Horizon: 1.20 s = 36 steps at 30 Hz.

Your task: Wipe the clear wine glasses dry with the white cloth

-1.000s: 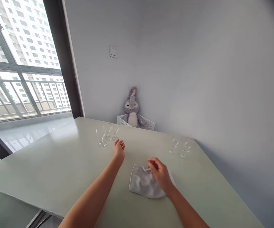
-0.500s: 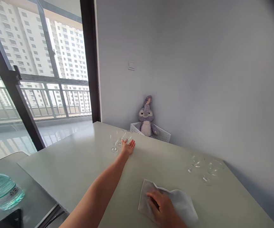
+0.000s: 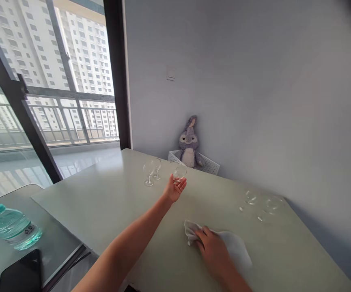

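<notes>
Left hand (image 3: pixel 175 188): you had it palm up, thumb and fingers curled about the lower bowl of a stemmed glass (image 3: pixel 180 172), a cupped hold that probably let the bowl rest from below without hard squeezing. Stem and foot were hidden, so contact with the table (image 3: pixel 108 207) could not be confirmed.

Right hand (image 3: pixel 213 247): your fingers were closed on the near-left part of a pale cloth (image 3: pixel 237 249), bunching it there; the rest lay spread on the tabletop, presumably because you gripped only that part.

Placement: two glasses (image 3: pixel 149 178) stood upright just left of the held one. Two further glasses (image 3: pixel 250 198) stood to the right, near the wall (image 3: pixel 269 101), faint in outline. Both groups sat well apart from the cloth, which likely protected them from its sweep.
</notes>
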Each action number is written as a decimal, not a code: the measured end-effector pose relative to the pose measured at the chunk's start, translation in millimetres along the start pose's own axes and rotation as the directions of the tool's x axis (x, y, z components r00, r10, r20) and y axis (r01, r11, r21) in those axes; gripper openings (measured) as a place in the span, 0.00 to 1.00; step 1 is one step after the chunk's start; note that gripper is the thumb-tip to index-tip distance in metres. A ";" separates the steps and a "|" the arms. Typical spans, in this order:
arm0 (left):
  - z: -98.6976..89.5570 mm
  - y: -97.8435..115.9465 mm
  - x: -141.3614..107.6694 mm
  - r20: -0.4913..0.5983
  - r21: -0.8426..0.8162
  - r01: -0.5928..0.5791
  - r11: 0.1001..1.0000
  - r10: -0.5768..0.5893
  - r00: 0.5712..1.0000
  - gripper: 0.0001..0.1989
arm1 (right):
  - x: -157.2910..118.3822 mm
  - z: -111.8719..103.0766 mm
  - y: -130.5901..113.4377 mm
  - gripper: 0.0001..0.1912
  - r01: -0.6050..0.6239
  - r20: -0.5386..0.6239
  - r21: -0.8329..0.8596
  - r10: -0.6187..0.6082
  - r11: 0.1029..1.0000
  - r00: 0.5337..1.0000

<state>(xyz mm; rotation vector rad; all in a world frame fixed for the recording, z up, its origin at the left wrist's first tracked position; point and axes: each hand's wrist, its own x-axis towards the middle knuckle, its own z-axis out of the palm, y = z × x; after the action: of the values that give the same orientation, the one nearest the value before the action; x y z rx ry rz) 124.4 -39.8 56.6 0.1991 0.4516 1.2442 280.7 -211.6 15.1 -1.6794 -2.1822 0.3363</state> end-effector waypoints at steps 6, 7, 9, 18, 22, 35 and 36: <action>5.6 -19.6 -39.9 0.125 0.139 0.084 0.987 -0.102 0.987 0.15 | 0.1 -38.6 12.7 0.16 -0.217 0.040 0.853 0.356 0.474 0.934; 5.8 -22.2 -44.4 0.131 0.164 0.087 0.983 -0.109 0.985 0.15 | -1.8 -47.9 15.8 0.18 -0.191 0.049 0.930 0.407 0.315 0.912; 5.5 -27.7 -51.4 0.131 0.200 0.073 0.977 -0.101 0.986 0.15 | -6.5 -66.2 19.2 0.20 -0.085 0.023 0.991 0.485 0.106 0.874; -1.4 -44.6 -62.4 0.173 0.305 -0.135 0.943 0.084 0.981 0.13 | -5.9 -110.7 -21.9 0.18 0.064 -0.131 0.990 0.640 0.127 0.757; -4.5 -45.5 -68.1 0.224 0.396 -0.198 0.897 0.115 0.968 0.13 | 10.9 -84.0 -45.0 0.22 0.002 -0.177 0.935 0.458 0.356 0.871; -12.7 -78.6 -81.1 0.183 0.631 -0.167 0.758 0.064 0.981 0.16 | 8.5 -23.1 -15.7 0.26 -0.157 -0.240 0.664 0.408 0.731 0.881; -12.2 -78.7 -80.8 0.165 0.590 -0.127 0.798 0.034 0.986 0.17 | 7.3 -27.7 -15.2 0.25 -0.142 -0.307 0.599 0.390 0.788 0.868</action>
<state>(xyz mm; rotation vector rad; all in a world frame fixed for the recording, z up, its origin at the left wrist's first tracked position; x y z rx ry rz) 167.3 -142.2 33.2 0.8578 0.7078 1.1252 277.4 -209.5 47.4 -1.5362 -1.3442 0.5726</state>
